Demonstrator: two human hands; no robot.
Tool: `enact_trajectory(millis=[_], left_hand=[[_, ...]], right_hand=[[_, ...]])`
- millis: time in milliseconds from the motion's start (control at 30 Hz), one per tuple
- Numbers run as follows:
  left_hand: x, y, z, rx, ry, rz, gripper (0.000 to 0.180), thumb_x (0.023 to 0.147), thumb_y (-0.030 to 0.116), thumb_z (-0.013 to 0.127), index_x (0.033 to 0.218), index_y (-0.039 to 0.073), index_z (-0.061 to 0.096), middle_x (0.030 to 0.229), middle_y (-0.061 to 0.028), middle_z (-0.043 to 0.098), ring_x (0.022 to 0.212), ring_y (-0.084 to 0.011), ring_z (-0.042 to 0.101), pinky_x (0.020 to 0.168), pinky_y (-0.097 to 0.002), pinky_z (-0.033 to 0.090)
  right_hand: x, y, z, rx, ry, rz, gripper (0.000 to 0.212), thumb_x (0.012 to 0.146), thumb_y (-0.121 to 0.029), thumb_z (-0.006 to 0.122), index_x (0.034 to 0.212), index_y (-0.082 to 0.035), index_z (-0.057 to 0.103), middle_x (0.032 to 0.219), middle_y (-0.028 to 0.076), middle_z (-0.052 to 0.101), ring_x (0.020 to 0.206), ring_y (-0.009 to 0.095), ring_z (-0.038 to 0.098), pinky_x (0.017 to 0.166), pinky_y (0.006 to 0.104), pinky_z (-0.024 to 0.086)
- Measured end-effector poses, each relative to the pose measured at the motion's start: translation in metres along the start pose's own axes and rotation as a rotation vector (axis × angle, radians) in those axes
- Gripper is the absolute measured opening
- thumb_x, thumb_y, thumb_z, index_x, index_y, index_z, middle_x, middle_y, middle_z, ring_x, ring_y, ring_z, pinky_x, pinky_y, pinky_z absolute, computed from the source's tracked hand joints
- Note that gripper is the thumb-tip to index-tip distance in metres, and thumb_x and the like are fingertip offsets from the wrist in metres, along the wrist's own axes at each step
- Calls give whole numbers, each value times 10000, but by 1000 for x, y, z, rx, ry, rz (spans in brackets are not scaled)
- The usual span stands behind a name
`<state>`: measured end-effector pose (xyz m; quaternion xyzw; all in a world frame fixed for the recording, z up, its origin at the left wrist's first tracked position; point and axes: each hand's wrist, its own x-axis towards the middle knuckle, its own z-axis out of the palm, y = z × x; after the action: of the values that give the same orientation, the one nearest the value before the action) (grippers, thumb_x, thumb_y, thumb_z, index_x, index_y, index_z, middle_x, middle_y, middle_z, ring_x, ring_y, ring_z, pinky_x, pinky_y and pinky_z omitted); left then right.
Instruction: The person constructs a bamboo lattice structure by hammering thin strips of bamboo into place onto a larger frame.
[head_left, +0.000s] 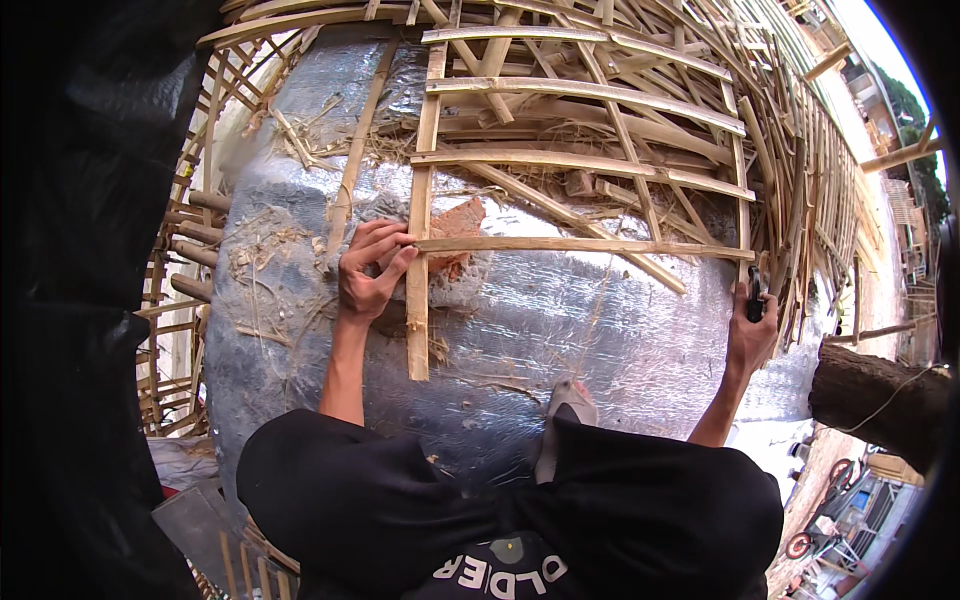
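A ladder-like frame of split bamboo slats lies in front of me. My left hand is closed at its left side, thumb and fingers pinching the end of the nearest crosswise bamboo slat where it meets the long lengthwise slat. At that crosswise slat's right end, beside the frame's right lengthwise slat, my right hand is wrapped around a small black hand tool. Its exact kind is too small to make out. A broken reddish brick shows behind the left joint.
Crinkled silver foil sheeting covers the surface under the frame, with straw and shavings on its left. Bundled bamboo strips crowd the right side. A thick dark log juts in at right. My shoe stands on the foil.
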<state>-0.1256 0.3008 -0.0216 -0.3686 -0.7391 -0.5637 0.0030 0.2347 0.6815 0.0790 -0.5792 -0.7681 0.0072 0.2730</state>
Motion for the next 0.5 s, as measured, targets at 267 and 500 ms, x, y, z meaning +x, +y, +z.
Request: enact_trajectory(millis=[267,500], left_hand=[[-6,-2,1,-33,8,-25,206,882,172,764,1035,34,773,1350,-134,626,1162,-275,594,1045,-413,439],[-14,-1,7,67,113,-20,210,852,187,795,1019,59,786,1278,-111,657,1071,-252,613,951,-387,492]], right_hand=[[57,-32,30,30,-72,-121,519,860,-618,708,942,-110,650,752,98,724,657,236,704,601,380,503],[108,-40,106,71,-162,-244,557,850,-598,718,975,-61,642,821,168,718,801,334,722,695,430,519]])
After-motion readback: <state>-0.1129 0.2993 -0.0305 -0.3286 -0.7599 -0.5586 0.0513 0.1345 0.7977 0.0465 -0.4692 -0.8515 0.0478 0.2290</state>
